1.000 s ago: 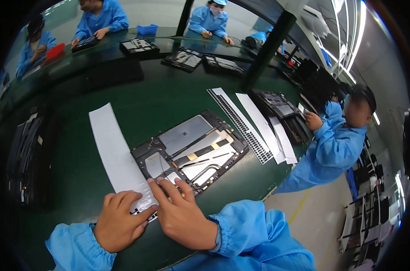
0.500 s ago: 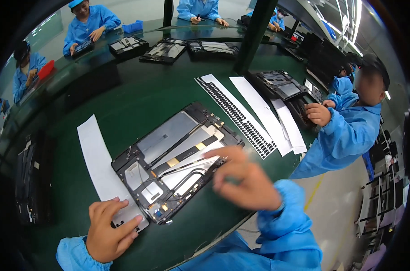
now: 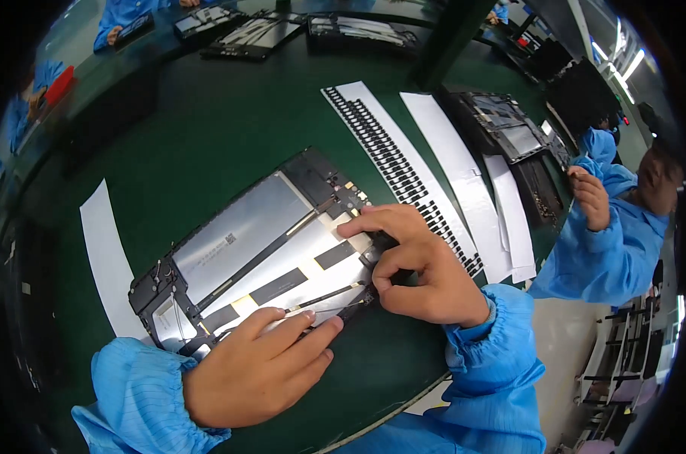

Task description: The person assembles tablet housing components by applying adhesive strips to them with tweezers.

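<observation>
An opened tablet (image 3: 271, 227) lies aslant in front of me, its silvery inside, dark strips and yellow tabs facing up. My left hand (image 3: 263, 363) rests along its near edge, fingers stretched out over the lower part. At the right corner, my right hand (image 3: 426, 265) has its index fingertip on the inside and its thumb and other fingers curled at the edge. Anything small under that fingertip is hidden. A white paper strip (image 3: 108, 250) shows to the left, running beneath the tablet's lower left corner.
Right of the tablet lie a sheet of black stickers (image 3: 403, 178) and white strips (image 3: 460, 189). Beyond them, another opened tablet (image 3: 502, 125) rests on a black stack beside a co-worker's hand (image 3: 591, 198). Several opened devices (image 3: 260, 34) line the far side, near a green post (image 3: 453, 41).
My left hand has gone from the white strip onto the tablet's near edge. My right hand has come to the tablet's right corner. The view has shifted, and the tablet sits turned slightly.
</observation>
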Demonstrator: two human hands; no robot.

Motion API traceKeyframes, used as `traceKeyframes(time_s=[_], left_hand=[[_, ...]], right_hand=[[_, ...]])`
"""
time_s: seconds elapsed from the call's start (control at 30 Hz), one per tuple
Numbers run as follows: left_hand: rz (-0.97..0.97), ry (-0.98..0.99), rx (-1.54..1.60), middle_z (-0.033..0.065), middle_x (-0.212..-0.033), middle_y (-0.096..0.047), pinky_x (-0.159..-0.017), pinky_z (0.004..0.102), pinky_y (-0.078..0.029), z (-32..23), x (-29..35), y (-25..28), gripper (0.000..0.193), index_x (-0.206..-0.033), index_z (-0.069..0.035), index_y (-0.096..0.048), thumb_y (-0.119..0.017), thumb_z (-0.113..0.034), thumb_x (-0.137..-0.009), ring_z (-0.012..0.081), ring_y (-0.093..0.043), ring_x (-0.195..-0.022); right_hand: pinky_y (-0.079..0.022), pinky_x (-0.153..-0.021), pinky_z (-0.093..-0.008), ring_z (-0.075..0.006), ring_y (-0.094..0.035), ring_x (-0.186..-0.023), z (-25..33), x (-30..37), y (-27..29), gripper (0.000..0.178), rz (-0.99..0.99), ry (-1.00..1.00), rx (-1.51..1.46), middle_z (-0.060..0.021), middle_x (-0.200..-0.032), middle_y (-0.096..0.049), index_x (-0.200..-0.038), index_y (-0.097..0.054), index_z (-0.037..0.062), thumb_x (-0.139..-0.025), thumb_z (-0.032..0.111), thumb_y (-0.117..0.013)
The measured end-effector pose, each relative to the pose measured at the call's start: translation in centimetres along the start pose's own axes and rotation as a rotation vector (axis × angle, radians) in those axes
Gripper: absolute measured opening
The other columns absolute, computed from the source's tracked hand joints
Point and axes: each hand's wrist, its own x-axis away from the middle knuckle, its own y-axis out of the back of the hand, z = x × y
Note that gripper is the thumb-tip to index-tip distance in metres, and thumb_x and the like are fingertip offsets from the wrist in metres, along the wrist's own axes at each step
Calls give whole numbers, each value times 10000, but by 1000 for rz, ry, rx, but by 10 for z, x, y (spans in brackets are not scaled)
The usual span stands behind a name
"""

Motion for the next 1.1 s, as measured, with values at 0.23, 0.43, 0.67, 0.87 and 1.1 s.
traceKeyframes(time_s=[0.23,0.43,0.67,0.87,1.1], left_hand=[[-13,12,-31,156,-1163,-529,-805,367,-423,-2,2,1,182,-894,-42,-647,-558,-146,-775,259,-530,-981],[10,0,-33,157,-1166,-529,-807,373,-425,-3,-6,2,165,-882,-42,-650,-562,-136,-779,269,-526,-1012],[-9,-15,-34,176,-1194,-518,-933,401,-388,0,-22,-2,267,-971,-8,-613,-602,-86,-716,289,-498,-1121],[-8,-5,9,182,-1184,-523,-920,394,-408,1,-24,-1,283,-980,-3,-611,-586,-52,-702,292,-509,-1109],[-29,-23,44,181,-1199,-510,-888,405,-430,0,-22,-2,291,-990,-15,-608,-579,-66,-706,317,-513,-1086]], right_hand=[[-224,-1001,-435,-333,-366,-1146,-3,-5,-2,34,12,15,18,-140,-1170,-537,-558,-583,15,-539,43,-578],[-223,-1012,-437,-335,-361,-1153,-5,2,0,12,-15,5,66,-131,-1179,-531,-561,-585,16,-551,21,-582],[-352,-934,-387,-324,-420,-1124,0,0,-2,40,-41,65,134,-108,-1135,-546,-550,-591,8,-566,13,-627],[-321,-983,-419,-325,-428,-1166,-2,11,7,156,-24,18,-42,-125,-1184,-533,-709,-673,40,-565,-15,-697],[-324,-969,-432,-322,-415,-1174,-3,10,6,134,-5,136,119,-116,-1186,-530,-703,-660,50,-592,-12,-700]])
